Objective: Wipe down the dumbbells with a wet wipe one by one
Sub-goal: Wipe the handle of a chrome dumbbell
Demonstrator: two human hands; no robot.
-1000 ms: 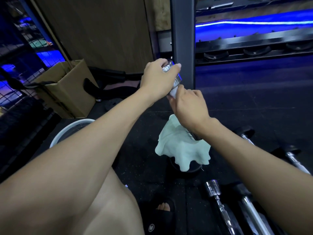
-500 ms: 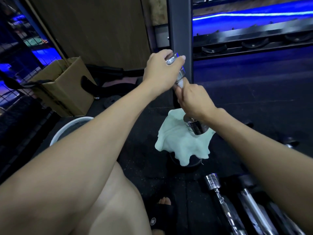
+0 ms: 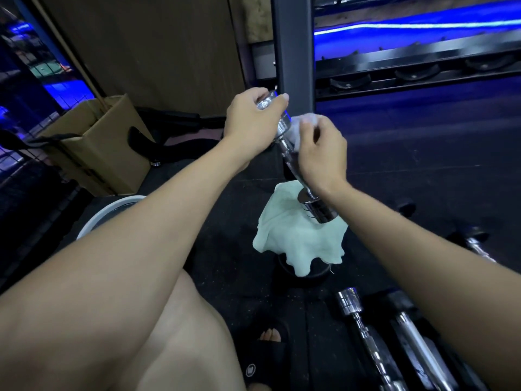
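We count one chrome dumbbell (image 3: 287, 142) in the hands and three more dumbbells on the floor (image 3: 349, 306) at lower right, partly cut off or behind the right arm; the left hand (image 3: 253, 119) curls round the raised dumbbell's upper head, while the right hand (image 3: 318, 148) pinches a white wet wipe (image 3: 303, 119) against its handle; its lower head rests on a pale green cloth (image 3: 296, 241); one cardboard box (image 3: 98, 145) and a white basin (image 3: 110, 210), half hidden by the left arm, lie leftward; a dark rack post (image 3: 293, 52) stands just behind.

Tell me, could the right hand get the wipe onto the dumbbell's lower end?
Probably yes: the right hand holds the wipe on the dumbbell handle, and its lower end shows bare just beneath.
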